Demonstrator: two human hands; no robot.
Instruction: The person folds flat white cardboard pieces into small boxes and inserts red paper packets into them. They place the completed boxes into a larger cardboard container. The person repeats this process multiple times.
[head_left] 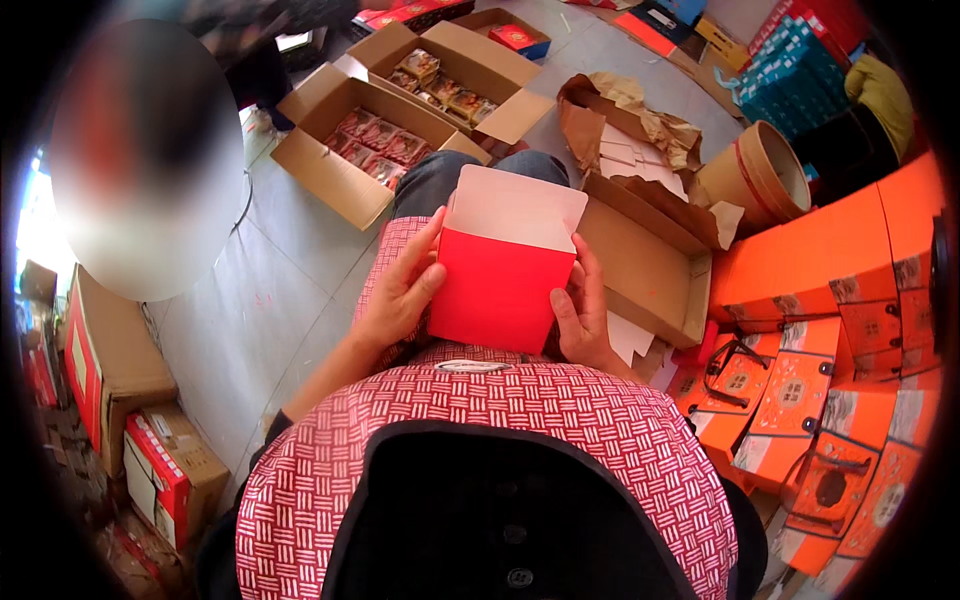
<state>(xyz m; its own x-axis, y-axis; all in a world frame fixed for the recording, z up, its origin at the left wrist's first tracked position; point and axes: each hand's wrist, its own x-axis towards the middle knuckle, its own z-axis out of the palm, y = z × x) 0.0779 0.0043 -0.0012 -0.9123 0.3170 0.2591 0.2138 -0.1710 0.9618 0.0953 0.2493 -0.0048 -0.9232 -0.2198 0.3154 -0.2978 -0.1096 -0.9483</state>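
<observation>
A small red paper box (505, 290) rests over my lap, its white inner flap (515, 205) standing up at the far end. My left hand (405, 285) grips its left side, thumb on the front face and fingers along the edge. On the opposite side my right hand (585, 305) holds it the same way, thumb in front and fingers partly behind. Whether anything is inside the box cannot be seen. Beneath it lies my red and white patterned apron (340, 440).
Ahead on the floor stand an open carton (345, 120) of pink-wrapped packets and another carton (450, 55) of brown packets. A shallow cardboard tray (645, 260) and a round tub (765, 180) are right. Orange gift boxes (790, 390) are stacked nearby. Cartons (110, 350) line the left.
</observation>
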